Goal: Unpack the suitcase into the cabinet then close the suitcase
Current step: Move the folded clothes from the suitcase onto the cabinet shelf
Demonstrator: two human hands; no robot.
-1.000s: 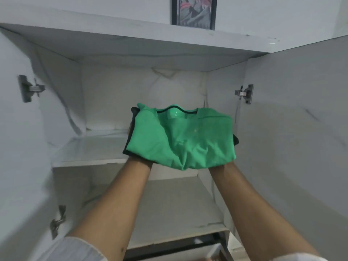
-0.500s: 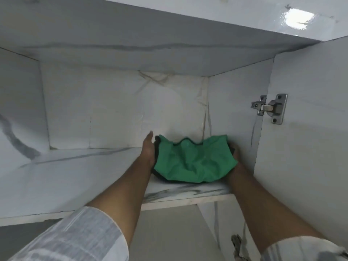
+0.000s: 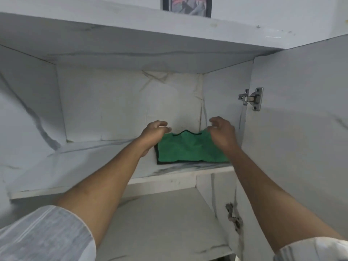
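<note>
Folded garment (image 3: 188,149) on your upper shelf (image 3: 79,166), at its right end near the front edge, your left hand (image 3: 153,131) over its left side, your right hand (image 3: 223,133) over its right, lower shelf (image 3: 160,227) beneath, hinge (image 3: 252,98) far right.

Two bare forearms reach into view from the lower corners, each ending in an uncovered hand: the left hand (image 3: 153,131) and the right hand (image 3: 223,133). No rings, watch or bracelet show on the wrists or fingers. The left sleeve (image 3: 43,236) is pushed up near the elbow; it is a pale, whitish-grey woven cloth with faint fine stripes running along it and a turned, rounded cuff edge. The right sleeve (image 3: 312,249) shows only as a small patch of the same light fabric at the lower right corner, likewise ending near the elbow.
</note>
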